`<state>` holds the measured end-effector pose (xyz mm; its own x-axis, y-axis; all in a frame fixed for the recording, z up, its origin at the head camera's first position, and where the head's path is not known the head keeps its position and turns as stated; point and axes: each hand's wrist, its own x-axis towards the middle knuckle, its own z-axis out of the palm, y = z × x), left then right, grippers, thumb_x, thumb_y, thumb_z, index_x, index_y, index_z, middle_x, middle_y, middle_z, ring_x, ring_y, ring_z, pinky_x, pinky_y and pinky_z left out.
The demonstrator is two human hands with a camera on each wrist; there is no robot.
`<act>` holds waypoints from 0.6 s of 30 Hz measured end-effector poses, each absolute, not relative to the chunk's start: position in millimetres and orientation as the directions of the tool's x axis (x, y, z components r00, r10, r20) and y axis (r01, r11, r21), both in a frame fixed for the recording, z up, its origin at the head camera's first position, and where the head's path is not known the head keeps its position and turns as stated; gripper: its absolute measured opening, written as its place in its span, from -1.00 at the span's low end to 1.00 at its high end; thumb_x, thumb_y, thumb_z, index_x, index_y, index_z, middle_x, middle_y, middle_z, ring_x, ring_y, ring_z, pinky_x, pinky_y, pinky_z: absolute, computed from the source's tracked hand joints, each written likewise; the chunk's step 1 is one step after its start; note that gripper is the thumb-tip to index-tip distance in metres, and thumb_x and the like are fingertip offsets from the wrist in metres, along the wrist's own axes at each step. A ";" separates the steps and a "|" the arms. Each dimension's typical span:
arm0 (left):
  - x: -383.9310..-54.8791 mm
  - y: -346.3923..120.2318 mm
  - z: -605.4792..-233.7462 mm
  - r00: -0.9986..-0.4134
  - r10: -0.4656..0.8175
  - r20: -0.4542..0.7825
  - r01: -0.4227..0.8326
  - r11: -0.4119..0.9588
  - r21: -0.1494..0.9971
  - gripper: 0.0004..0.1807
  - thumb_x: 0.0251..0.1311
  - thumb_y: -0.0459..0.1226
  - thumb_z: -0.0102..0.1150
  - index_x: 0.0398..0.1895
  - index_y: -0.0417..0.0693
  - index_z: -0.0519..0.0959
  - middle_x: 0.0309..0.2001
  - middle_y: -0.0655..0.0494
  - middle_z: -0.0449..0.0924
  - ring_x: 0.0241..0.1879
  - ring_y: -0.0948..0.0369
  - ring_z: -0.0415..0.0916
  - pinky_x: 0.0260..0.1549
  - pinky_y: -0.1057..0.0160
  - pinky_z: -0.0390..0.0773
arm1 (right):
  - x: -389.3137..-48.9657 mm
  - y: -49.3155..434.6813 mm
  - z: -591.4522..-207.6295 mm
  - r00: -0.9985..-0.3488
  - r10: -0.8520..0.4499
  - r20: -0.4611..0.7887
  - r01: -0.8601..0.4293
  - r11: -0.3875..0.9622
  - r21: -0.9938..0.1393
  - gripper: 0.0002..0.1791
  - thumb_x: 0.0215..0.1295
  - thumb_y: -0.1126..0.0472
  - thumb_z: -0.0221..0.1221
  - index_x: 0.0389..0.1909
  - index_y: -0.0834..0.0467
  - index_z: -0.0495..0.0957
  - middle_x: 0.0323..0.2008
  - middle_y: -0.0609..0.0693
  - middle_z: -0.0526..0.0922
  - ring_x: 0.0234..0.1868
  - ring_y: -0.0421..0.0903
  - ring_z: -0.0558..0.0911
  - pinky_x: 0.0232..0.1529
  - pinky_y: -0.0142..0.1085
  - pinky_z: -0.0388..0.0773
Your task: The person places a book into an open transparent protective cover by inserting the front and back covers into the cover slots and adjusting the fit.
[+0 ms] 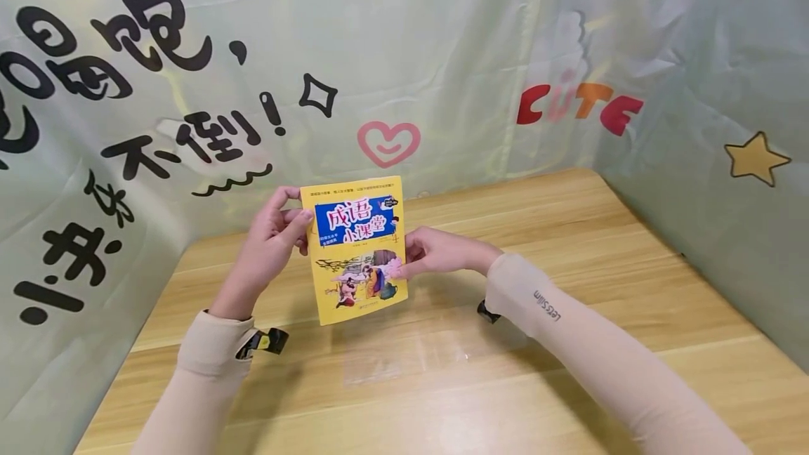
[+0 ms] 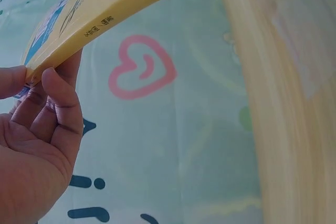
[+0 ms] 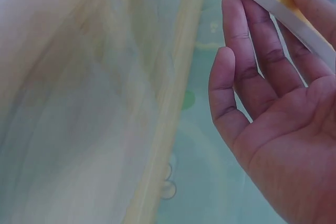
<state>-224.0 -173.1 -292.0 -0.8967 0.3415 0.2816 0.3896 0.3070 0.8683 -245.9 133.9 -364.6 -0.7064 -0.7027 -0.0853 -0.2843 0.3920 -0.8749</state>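
A yellow book (image 1: pixel 359 251) with a blue title panel and a colourful picture is held up off the table, its front cover facing the head camera. My left hand (image 1: pixel 273 237) pinches its upper left edge, thumb on the cover. In the left wrist view the printed spine of the book (image 2: pixel 100 24) shows, with the left hand (image 2: pixel 39 135) gripping one end. My right hand (image 1: pixel 445 250) holds the right edge lower down. The right wrist view shows the right hand (image 3: pixel 283 108) with its thumb on the cover and fingers behind the white page edges.
Beneath the book, a clear plastic sheet or sleeve (image 1: pixel 404 357) lies on the wooden table (image 1: pixel 607 286). Printed fabric walls (image 1: pixel 455 41) enclose the table at the back and both sides. A black wrist camera (image 1: pixel 268 341) sits on the left cuff.
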 end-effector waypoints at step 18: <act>-236.8 -127.6 -305.9 -0.919 0.352 0.177 0.284 0.280 0.917 -0.82 0.62 -0.25 0.10 0.04 -0.11 0.33 -0.27 -0.19 0.77 -0.60 0.15 0.52 -0.53 0.22 0.70 | -216.5 183.5 -367.2 -0.706 -0.694 -0.143 -0.179 0.370 -0.912 -0.60 0.60 0.13 0.24 0.30 0.23 0.61 0.01 0.10 0.87 -0.14 0.02 0.89 0.18 -0.14 0.75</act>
<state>-236.8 -127.6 -305.9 -0.9191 0.3519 0.1772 0.2842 0.2804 0.9168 -216.5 183.5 -367.2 -0.7057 -0.6939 -0.1433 -0.1785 0.3699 -0.9118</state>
